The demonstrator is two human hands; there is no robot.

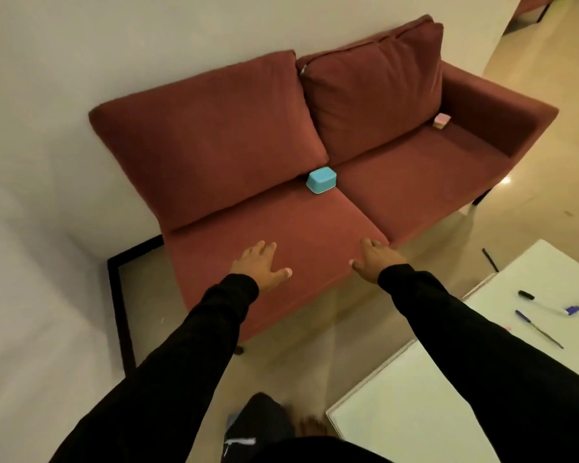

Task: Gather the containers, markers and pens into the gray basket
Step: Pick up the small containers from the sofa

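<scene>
A small blue container [321,180] lies upside down on the red sofa [281,228], at the seam between the two seat cushions and against the backrest. A small pink container [442,120] sits in the sofa's far right corner. On the white table [415,412] at the right lie a marker with a black cap [528,296], a blue-capped marker [577,309] and a blue pen [538,328]. A dark pen [489,259] lies on the floor. My left hand [261,265] and my right hand [375,260] reach out over the front of the left seat cushion, fingers spread, holding nothing. No gray basket is in view.
A black-framed glass panel [121,312] lies on the floor left of the sofa, against the white wall. My foot [311,426] stands on the beige tiled floor between sofa and table.
</scene>
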